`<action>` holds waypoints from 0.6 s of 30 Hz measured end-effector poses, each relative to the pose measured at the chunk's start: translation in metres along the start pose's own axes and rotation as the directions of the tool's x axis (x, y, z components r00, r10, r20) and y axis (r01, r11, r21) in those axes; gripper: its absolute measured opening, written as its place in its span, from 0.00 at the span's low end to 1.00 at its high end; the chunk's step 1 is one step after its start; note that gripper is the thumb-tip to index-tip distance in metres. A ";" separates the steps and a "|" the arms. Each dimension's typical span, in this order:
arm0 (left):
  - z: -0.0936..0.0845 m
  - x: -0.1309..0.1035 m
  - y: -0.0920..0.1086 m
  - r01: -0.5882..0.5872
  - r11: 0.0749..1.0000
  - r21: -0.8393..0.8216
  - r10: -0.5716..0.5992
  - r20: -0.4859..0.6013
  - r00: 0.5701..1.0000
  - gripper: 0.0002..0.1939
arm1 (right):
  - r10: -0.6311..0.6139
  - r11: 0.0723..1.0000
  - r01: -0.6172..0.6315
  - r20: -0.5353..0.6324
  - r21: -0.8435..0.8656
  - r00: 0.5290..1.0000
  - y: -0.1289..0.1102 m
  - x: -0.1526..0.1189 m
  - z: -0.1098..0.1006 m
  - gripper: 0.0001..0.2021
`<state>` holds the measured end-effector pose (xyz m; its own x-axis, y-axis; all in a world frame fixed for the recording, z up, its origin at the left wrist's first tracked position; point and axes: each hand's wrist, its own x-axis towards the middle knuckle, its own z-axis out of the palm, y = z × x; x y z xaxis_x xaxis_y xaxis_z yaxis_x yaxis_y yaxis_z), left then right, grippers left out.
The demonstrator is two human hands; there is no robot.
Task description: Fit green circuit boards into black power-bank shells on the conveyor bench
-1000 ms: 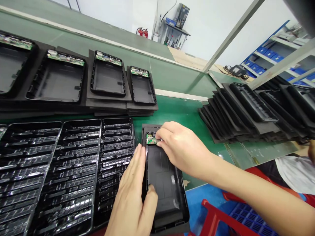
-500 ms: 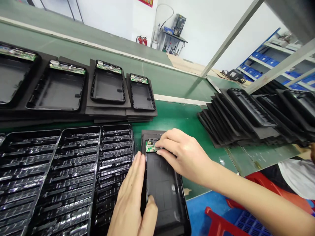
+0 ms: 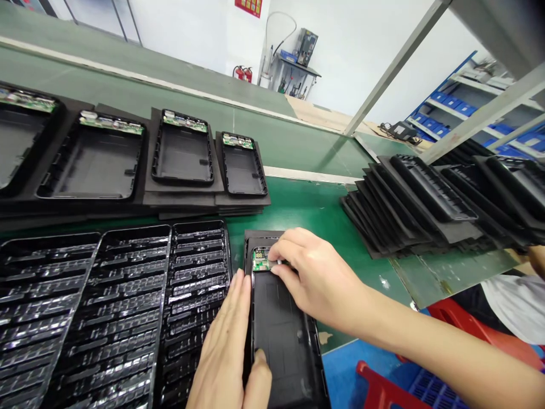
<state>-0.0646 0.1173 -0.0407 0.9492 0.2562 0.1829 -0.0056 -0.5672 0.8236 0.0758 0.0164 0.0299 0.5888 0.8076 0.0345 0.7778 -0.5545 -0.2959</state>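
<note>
A black plastic case half [image 3: 283,335] lies lengthwise in front of me, with a small green circuit board [image 3: 259,259] at its far end. The board carries a little display. My left hand [image 3: 232,346] holds the case's left edge, fingers straight along the outside and thumb over the rim. At the far end, my right hand [image 3: 313,272] is closed in a pinch on the right end of the circuit board. Its fingers cover that part of the board. A dark foam sheet [image 3: 259,233] shows behind the case.
To the left stands a black moulded tray [image 3: 102,244] with slots. Several case halves with boards [image 3: 183,147] rest on foam sheets behind it. A stack of dark sheets and cases [image 3: 383,210] is at the right. Below are red plastic stools [image 3: 383,389] and a person's sleeve [image 3: 511,307].
The view has shifted slightly. My right hand stays at the board's right end, its fingertips a little changed in angle. My left hand keeps its hold on the case edge.
</note>
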 end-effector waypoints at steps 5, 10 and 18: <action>0.001 -0.001 0.005 0.011 0.999 -0.040 -0.012 -0.019 1.000 0.33 | 0.057 0.998 -0.057 -0.024 0.021 0.998 0.005 0.001 -0.002 0.05; 0.001 -0.001 0.004 0.042 0.999 -0.026 -0.042 0.008 0.999 0.33 | 0.113 0.992 -0.108 -0.074 0.072 0.991 0.015 0.003 -0.007 0.10; -0.001 0.000 0.019 0.028 0.998 -0.056 -0.031 -0.057 0.998 0.31 | 0.067 0.987 -0.056 -0.069 0.151 0.995 0.021 -0.005 -0.004 0.12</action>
<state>-0.0654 0.1073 -0.0244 0.9296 0.3175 0.1874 0.0031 -0.5150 0.8572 0.0902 0.0000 0.0276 0.6535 0.7526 0.0803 0.7013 -0.5621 -0.4385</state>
